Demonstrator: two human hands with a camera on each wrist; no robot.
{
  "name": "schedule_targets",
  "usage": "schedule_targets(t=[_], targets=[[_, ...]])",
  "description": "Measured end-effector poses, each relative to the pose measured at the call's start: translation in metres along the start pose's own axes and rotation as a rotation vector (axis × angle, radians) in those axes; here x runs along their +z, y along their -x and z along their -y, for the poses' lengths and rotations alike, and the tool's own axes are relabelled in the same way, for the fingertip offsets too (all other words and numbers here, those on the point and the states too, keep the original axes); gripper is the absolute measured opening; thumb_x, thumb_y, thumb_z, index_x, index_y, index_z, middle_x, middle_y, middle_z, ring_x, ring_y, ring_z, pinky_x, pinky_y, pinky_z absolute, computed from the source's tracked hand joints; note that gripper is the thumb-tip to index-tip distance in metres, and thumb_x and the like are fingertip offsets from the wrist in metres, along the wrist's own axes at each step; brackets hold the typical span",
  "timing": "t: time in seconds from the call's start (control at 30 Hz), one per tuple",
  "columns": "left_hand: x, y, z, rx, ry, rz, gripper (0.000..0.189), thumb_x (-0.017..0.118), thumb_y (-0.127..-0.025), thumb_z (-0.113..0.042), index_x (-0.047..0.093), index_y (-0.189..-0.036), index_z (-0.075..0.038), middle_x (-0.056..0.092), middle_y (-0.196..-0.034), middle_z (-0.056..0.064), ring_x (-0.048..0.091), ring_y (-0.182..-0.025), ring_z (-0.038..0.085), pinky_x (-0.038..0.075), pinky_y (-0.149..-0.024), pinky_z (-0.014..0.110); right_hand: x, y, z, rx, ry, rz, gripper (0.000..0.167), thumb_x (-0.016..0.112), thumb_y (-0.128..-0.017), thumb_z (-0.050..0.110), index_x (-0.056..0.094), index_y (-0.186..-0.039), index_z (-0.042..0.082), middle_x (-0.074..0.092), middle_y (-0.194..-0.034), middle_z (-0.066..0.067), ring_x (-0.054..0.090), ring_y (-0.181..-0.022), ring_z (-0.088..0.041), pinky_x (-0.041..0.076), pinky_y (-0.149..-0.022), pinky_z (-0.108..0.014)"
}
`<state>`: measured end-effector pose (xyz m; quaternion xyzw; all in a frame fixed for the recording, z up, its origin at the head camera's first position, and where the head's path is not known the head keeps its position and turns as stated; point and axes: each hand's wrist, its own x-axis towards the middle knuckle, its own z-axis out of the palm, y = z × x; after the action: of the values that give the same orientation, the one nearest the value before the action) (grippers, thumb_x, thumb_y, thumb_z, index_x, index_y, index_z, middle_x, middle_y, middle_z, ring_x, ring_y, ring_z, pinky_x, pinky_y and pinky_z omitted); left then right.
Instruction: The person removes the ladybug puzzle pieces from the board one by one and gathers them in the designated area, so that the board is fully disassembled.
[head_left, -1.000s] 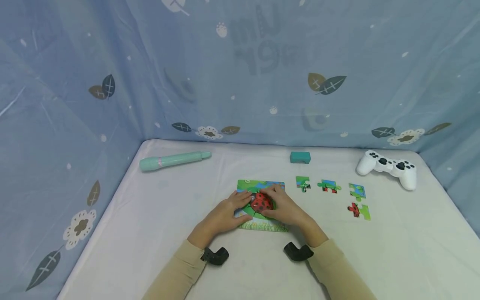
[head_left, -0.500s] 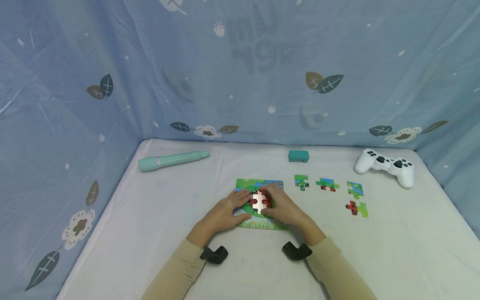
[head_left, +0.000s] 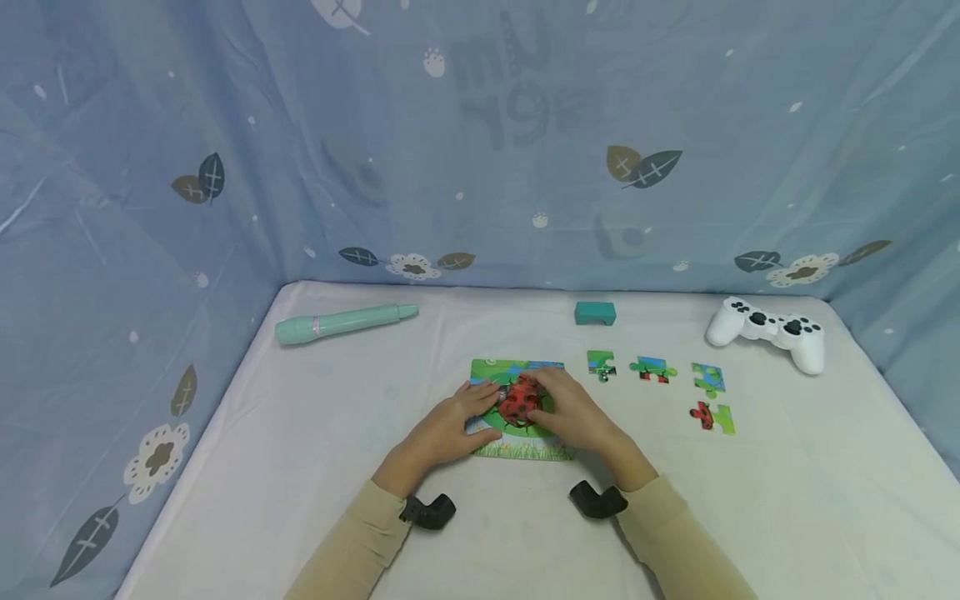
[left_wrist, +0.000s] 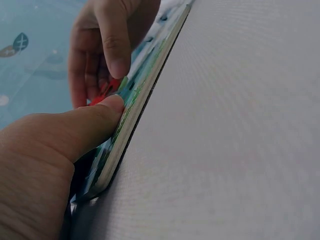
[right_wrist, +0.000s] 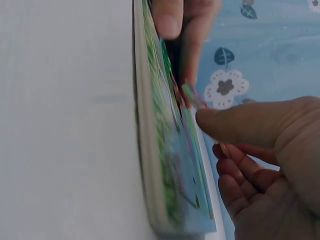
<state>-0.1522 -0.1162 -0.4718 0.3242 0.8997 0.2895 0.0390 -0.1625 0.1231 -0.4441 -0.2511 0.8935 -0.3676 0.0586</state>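
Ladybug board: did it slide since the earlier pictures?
No. In the head view, the ladybug board lies just as before against the teal block and the back edge of the white table.

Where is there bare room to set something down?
Free: the white tabletop left of the left hand, nearer than the teal cylinder; right of the right sleeve, nearer than the puzzle pieces. Crowded: the ladybug board, under that hand and the right hand, and the back right, shared by those pieces, the teal block and the game controller.
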Motion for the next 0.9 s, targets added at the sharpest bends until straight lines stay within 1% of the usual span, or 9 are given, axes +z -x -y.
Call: schedule_targets(t=[0.1, 0.3, 0.43, 0.57, 0.73, 0.8, 0.9], targets=[[0.001, 0.001, 0.001, -0.003, -0.001, 0.002, 0.064, 0.062, -0.09, -0.042, 0.046, -0.14, -0.006, 0.039, -0.149, 0.01, 0.03, -0.141, 0.032, 0.027, -0.117, 0.044, -0.002, 0.001, -0.003, -0.009, 0.002, -0.001, 0.057, 0.07, -0.086, 0.011, 0.047, -0.138, 0.004, 0.051, -0.131, -0.015, 0.05, -0.119, -0.032, 0.047, -0.097, -0.052], [0.003, 0.0, 0.001, -0.01, 0.002, 0.016, 0.065, 0.061, -0.09, -0.044, 0.046, -0.141, -0.008, 0.038, -0.15, 0.008, 0.029, -0.142, 0.027, 0.023, -0.119, 0.04, -0.01, 0.009, -0.008, -0.002, -0.003, -0.006, 0.057, 0.069, -0.087, 0.013, 0.046, -0.139, 0.004, 0.053, -0.125, -0.013, 0.053, -0.112, -0.029, 0.049, -0.092, -0.05], [0.005, 0.0, 0.001, -0.004, -0.001, 0.01, 0.064, 0.062, -0.09, -0.043, 0.046, -0.14, -0.006, 0.039, -0.149, 0.008, 0.03, -0.141, 0.026, 0.023, -0.119, 0.04, -0.019, 0.017, -0.012, 0.012, 0.009, -0.016, 0.058, 0.07, -0.087, 0.015, 0.047, -0.139, 0.005, 0.055, -0.12, -0.01, 0.054, -0.109, -0.028, 0.05, -0.09, -0.05], [0.005, 0.0, 0.001, 0.0, 0.0, -0.002, 0.064, 0.063, -0.09, -0.042, 0.047, -0.139, -0.005, 0.04, -0.148, 0.01, 0.032, -0.141, 0.026, 0.023, -0.119, 0.041, -0.032, 0.03, -0.02, 0.032, 0.005, -0.03, 0.058, 0.071, -0.084, 0.012, 0.048, -0.137, 0.005, 0.056, -0.119, -0.008, 0.056, -0.108, -0.027, 0.051, -0.09, -0.048], [0.003, -0.001, 0.001, 0.002, 0.009, -0.012, 0.063, 0.064, -0.089, -0.04, 0.048, -0.139, -0.005, 0.041, -0.148, 0.01, 0.032, -0.141, 0.027, 0.023, -0.119, 0.042, -0.054, 0.051, -0.039, 0.041, 0.038, -0.058, 0.057, 0.072, -0.082, 0.007, 0.049, -0.134, 0.001, 0.058, -0.116, -0.01, 0.057, -0.104, -0.028, 0.05, -0.09, -0.05], [0.002, -0.001, 0.001, -0.003, 0.011, -0.011, 0.063, 0.064, -0.089, -0.04, 0.047, -0.139, -0.006, 0.04, -0.148, 0.01, 0.031, -0.141, 0.028, 0.023, -0.119, 0.042, -0.063, 0.059, -0.047, 0.052, 0.061, -0.06, 0.056, 0.072, -0.083, 0.007, 0.05, -0.134, 0.001, 0.058, -0.115, -0.01, 0.056, -0.103, -0.027, 0.05, -0.088, -0.05], [0.001, -0.001, 0.001, -0.008, 0.014, -0.01, 0.063, 0.064, -0.089, -0.039, 0.047, -0.139, -0.005, 0.04, -0.148, 0.01, 0.03, -0.141, 0.029, 0.024, -0.118, 0.043, -0.076, 0.072, -0.06, 0.08, 0.088, -0.063, 0.055, 0.072, -0.084, 0.012, 0.051, -0.133, 0.002, 0.058, -0.12, -0.011, 0.056, -0.104, -0.027, 0.05, -0.086, -0.047]])
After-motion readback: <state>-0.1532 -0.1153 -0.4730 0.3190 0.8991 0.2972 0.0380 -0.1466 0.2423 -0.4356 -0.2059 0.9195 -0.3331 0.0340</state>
